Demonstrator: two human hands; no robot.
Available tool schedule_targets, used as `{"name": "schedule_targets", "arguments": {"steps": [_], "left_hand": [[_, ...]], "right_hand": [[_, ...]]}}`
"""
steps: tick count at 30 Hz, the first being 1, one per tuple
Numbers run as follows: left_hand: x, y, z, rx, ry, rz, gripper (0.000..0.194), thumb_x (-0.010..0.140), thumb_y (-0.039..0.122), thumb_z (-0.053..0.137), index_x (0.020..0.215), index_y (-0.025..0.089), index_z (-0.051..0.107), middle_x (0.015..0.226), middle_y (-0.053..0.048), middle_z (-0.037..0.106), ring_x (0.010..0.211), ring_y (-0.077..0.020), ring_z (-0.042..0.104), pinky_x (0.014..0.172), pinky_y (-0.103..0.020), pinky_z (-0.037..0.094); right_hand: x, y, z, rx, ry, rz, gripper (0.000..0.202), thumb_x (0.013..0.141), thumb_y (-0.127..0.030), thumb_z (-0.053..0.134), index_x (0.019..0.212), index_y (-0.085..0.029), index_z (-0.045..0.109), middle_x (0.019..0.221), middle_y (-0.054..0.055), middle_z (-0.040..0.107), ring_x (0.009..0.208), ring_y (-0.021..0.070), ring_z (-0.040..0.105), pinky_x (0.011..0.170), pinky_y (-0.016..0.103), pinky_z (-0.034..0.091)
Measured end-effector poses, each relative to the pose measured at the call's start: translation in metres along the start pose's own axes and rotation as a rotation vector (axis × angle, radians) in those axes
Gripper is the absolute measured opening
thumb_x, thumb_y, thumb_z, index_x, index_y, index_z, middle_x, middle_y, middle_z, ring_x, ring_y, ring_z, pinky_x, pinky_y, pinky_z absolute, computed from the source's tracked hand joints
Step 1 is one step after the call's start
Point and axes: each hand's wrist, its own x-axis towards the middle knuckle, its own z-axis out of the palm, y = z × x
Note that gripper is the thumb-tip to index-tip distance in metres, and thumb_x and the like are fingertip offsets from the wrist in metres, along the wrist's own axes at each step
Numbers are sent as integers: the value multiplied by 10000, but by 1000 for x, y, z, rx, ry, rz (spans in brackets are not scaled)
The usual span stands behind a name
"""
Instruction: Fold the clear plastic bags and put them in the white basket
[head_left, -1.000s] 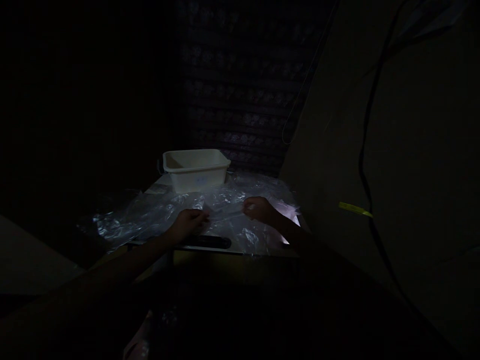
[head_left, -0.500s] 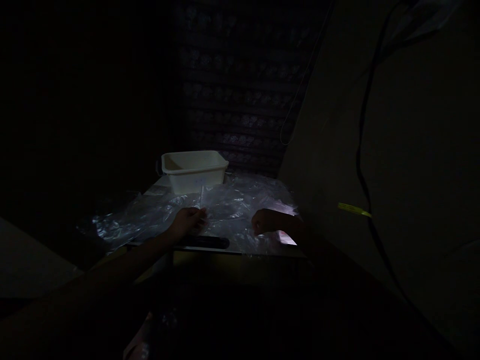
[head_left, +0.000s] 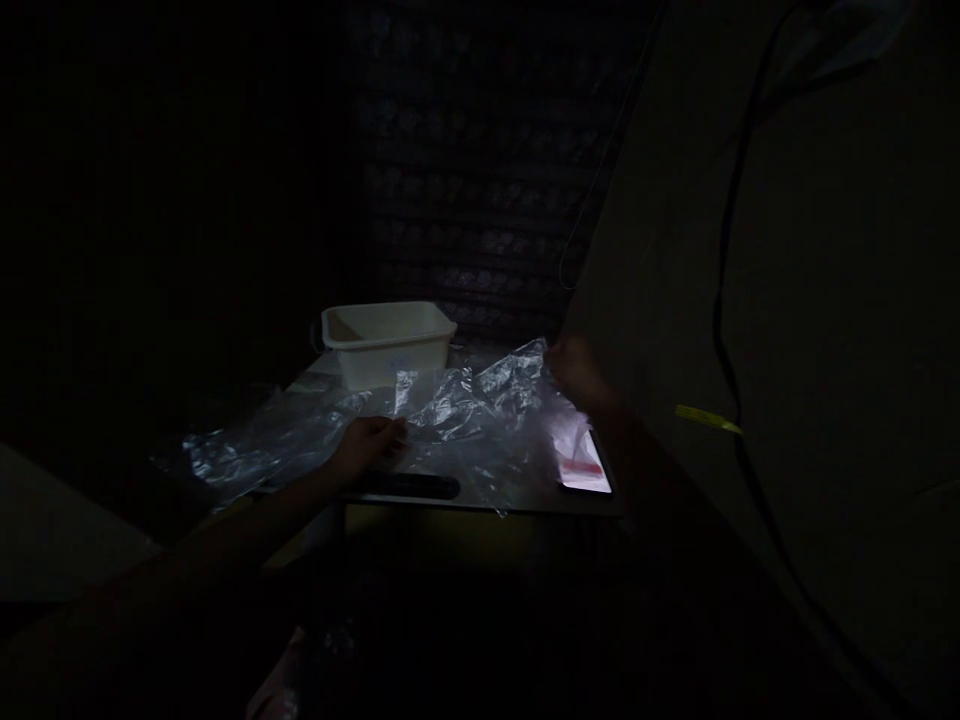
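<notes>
A clear plastic sheet or bag (head_left: 450,405), crumpled and shiny, stretches between my two hands. My left hand (head_left: 369,442) pinches its near left part just above the table. Higher and farther right, my right hand (head_left: 576,370) is closed on a corner of the plastic and lifts it. More clear plastic (head_left: 247,440) lies spread over the left of the table. A dark, long flat object (head_left: 409,486) rests at the front edge below my left hand; its kind is too dim to tell. Dim light hides the finger details.
A white plastic tub (head_left: 390,355) stands at the back left of the table. A lit phone screen (head_left: 581,465) lies at the right front, partly under plastic. A dark cable (head_left: 720,330) with a yellow tag (head_left: 707,416) hangs along the right wall.
My right hand has moved up, away and to the right, pulling a corner of the plastic up. More of the phone screen shows. My left hand has barely shifted.
</notes>
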Motion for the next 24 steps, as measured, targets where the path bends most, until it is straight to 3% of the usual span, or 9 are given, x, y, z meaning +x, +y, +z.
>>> {"name": "schedule_targets", "arguments": {"steps": [4,8,10,11,12,14,16,21,24], "left_hand": [[1,1,2,-42,-5,-3,302,589,415,493,587,116,535,508,-41,573,434,-107,498,435,-224,399],[-3,5,4,-73,-24,-33,297,564,404,524,601,110,539,542,-37,580,434,-98,494,427,-214,390],[-6,8,5,-125,-31,-79,282,550,380,545,635,111,544,569,-35,588,443,-94,496,431,-209,389],[-8,9,6,-153,-32,-96,269,542,360,558,644,111,545,578,-33,591,453,-92,499,435,-204,388],[-10,10,6,-178,-32,-104,251,533,337,570,644,112,546,582,-31,593,464,-91,504,442,-199,387],[-11,9,9,-214,-32,-102,202,520,283,588,618,111,546,568,-26,590,477,-87,510,456,-187,386],[-12,7,12,-250,-33,-117,161,516,244,592,596,113,542,538,-17,583,469,-84,512,464,-184,388],[-10,3,17,-420,-27,-201,112,526,176,577,605,118,525,538,-18,583,546,-121,562,537,-213,424],[-9,4,17,-508,-5,-232,88,526,144,557,592,116,505,527,-24,570,557,-147,573,542,-239,437]], "right_hand": [[10,0,16,305,81,143,227,673,-155,374,797,-55,535,544,70,543,377,78,464,360,171,320],[-2,-13,30,413,154,21,481,653,-153,414,1124,-123,317,674,39,577,374,57,459,349,154,324],[-16,-20,34,395,21,-13,394,635,-155,436,1027,-110,430,536,1,558,323,49,415,332,153,307],[-24,-22,35,392,-69,-10,284,601,-159,481,874,-94,527,454,-12,530,288,43,381,311,155,285],[-32,-23,36,396,-277,-23,180,595,-176,498,738,-89,564,401,-18,507,271,35,353,300,155,264],[-46,-21,38,403,-575,-32,173,608,-230,496,528,-86,548,287,-36,419,230,26,286,278,163,217],[-58,-16,42,428,-718,-34,207,599,-257,509,466,-99,519,227,-57,346,214,29,276,272,159,210],[-78,-8,55,583,-742,109,68,581,-176,528,600,-114,508,347,-35,471,330,79,476,323,150,333],[-82,-14,61,686,-610,194,234,580,-123,539,804,-103,476,495,-12,535,358,82,505,322,152,350]]}}
